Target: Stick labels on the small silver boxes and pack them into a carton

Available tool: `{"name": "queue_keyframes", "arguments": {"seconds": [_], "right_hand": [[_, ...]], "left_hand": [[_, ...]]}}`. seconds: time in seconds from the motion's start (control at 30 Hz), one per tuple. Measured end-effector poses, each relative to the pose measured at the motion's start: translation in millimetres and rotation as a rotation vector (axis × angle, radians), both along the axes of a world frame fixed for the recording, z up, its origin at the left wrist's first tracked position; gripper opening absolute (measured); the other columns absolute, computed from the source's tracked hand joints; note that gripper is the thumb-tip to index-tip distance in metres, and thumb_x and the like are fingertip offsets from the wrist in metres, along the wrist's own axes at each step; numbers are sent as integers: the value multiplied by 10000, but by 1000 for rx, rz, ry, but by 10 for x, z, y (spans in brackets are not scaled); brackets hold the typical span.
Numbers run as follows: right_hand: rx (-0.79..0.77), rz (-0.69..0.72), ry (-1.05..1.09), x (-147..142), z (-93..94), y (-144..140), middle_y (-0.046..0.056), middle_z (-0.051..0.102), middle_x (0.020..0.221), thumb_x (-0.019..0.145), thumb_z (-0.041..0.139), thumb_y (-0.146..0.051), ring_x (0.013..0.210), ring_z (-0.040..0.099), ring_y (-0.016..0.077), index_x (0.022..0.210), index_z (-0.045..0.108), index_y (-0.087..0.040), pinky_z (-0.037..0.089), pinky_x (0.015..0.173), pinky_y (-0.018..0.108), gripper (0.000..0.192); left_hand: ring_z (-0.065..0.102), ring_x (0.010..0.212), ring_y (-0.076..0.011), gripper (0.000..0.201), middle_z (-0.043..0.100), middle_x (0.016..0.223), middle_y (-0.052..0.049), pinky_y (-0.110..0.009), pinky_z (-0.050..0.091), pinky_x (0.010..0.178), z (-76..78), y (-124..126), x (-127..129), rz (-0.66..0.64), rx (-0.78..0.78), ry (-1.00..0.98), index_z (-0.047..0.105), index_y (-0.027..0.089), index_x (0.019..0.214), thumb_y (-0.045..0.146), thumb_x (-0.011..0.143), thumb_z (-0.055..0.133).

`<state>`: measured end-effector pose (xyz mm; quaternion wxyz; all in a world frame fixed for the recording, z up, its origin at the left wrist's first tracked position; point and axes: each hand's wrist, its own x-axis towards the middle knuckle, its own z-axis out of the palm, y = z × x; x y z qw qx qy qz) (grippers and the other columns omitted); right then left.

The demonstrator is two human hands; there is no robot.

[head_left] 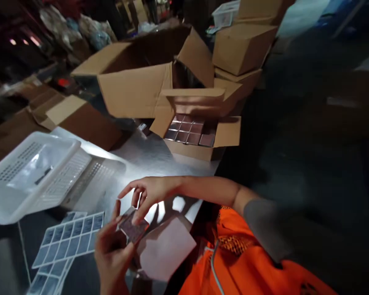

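Note:
My left hand (113, 250) holds a small, flat square box (133, 226) between thumb and fingers, its dark face turned up. Over it reaches my right hand (149, 192), the thumb resting on the box's face and the other fingers spread apart past its far edge. Beneath and to the right of the box lies a pale sheet or flat package (167, 250); its kind is unclear. Sheets of dark rectangular labels (69, 239) lie to the left of my left hand. An open carton (189, 150) ahead holds several similar square boxes (187, 130) in rows.
A white perforated plastic basket (70, 180) stands at the left of the shiny table (141, 151). Behind is a large open cardboard box (135, 92), with stacked cartons (242, 47) at its right. Another brown carton (83, 121) sits at the back left. The right side is dark.

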<state>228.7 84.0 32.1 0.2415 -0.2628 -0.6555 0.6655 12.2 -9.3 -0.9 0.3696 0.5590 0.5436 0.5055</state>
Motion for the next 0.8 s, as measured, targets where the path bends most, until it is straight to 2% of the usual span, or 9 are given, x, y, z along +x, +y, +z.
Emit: {"name": "queue_keyframes", "arguments": {"seconds": [0.07, 0.13, 0.2, 0.23, 0.27, 0.4, 0.57, 0.67, 0.8], "right_hand": [[183, -175, 10, 296, 107, -173, 15, 684, 991, 658, 912, -257, 876, 708, 155, 1306, 612, -220, 601, 768, 257, 715], [586, -651, -25, 717, 189, -381, 49, 657, 1099, 742, 848, -244, 983, 677, 184, 1272, 660, -245, 594, 857, 309, 563], [893, -1143, -222, 1200, 232, -518, 69, 644, 1120, 810, 757, -205, 1052, 642, 227, 1216, 697, -263, 575, 922, 378, 414], [981, -1316, -346, 1432, 239, -542, 77, 632, 1136, 822, 712, -177, 1075, 632, 240, 1210, 701, -268, 565, 950, 396, 399], [1036, -1405, -462, 1639, 238, -536, 78, 629, 1138, 821, 677, -149, 1081, 631, 248, 1193, 706, -265, 556, 968, 407, 392], [1115, -1318, -717, 2076, 174, -351, 80, 631, 1059, 743, 665, -143, 961, 664, 251, 1149, 704, -193, 579, 888, 399, 411], [1061, -1277, -845, 2025, 193, -168, 104, 642, 1027, 722, 708, -229, 915, 659, 273, 1129, 692, -154, 559, 862, 421, 414], [947, -1289, -995, 1996, 269, -155, 142, 647, 1022, 753, 717, -276, 907, 645, 274, 1105, 686, -121, 533, 854, 420, 386], [926, -1293, -1070, 1921, 322, -191, 158, 651, 1048, 724, 769, -260, 971, 641, 286, 1085, 682, -136, 525, 878, 449, 392]], "left_hand": [[442, 378, -23, 658, 541, 1515, -70, -222, 387, 299, 46, -18, 0, -9, 10, 31, 636, 333, 1102, 218, 511, 900], [327, 340, -1, 721, 497, 1547, -84, -228, 297, 252, 105, -52, 15, 12, 15, 28, 618, 374, 1220, 251, 560, 879], [334, 343, -11, 720, 508, 1539, -92, -236, 308, 259, 150, -80, 29, 70, 33, 33, 594, 376, 1285, 284, 619, 852], [349, 349, -14, 699, 522, 1527, -100, -232, 320, 269, 161, -86, 30, 108, 51, 51, 596, 357, 1289, 299, 638, 842], [376, 363, -19, 676, 542, 1510, -107, -224, 337, 286, 162, -87, 25, 141, 72, 72, 605, 331, 1281, 315, 647, 838], [439, 421, -24, 604, 634, 1410, -119, -187, 374, 366, 90, -45, -28, 223, 134, 149, 636, 252, 1224, 375, 666, 830], [529, 518, -46, 493, 672, 1353, -122, -176, 365, 437, 32, 48, -97, 295, 217, 229, 651, 223, 1179, 420, 746, 777], [605, 621, -78, 409, 695, 1308, -112, -192, 405, 510, 44, 106, -152, 382, 264, 326, 662, 209, 1156, 395, 800, 739], [608, 636, -73, 313, 711, 1258, -91, -207, 409, 557, 75, 140, -228, 506, 277, 434, 652, 197, 1178, 332, 896, 637]]}}
